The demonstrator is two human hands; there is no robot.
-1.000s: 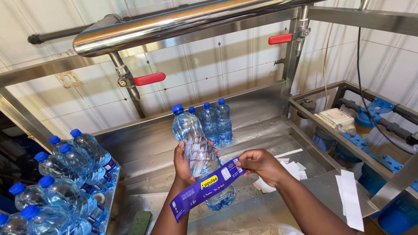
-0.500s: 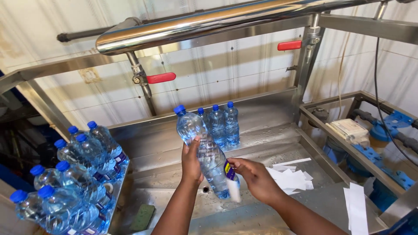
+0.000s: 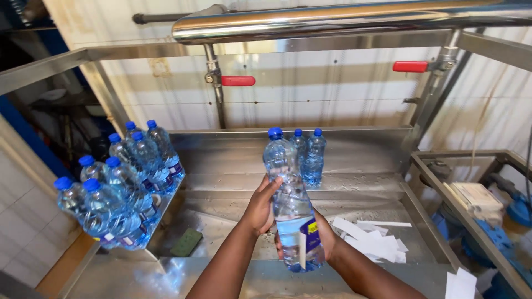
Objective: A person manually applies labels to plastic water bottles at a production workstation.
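Clear water-filled bottle (image 3: 291, 216) gripped by left hand (image 3: 259, 209) fingers, right hand (image 3: 327, 235) fingers wrapping its labelled base

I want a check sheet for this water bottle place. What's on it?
Surface: wet steel table.
Job's things: held bottle, blue cap, purple label partly wrapped on.
Clutter: white paper strips; green sponge.
Grippers: left hand grips the bottle's middle; right hand presses the label.
Cables: nothing seen.
Surroundings: labelled bottles stacked left; two bottles behind; steel pipe with red valve handles.
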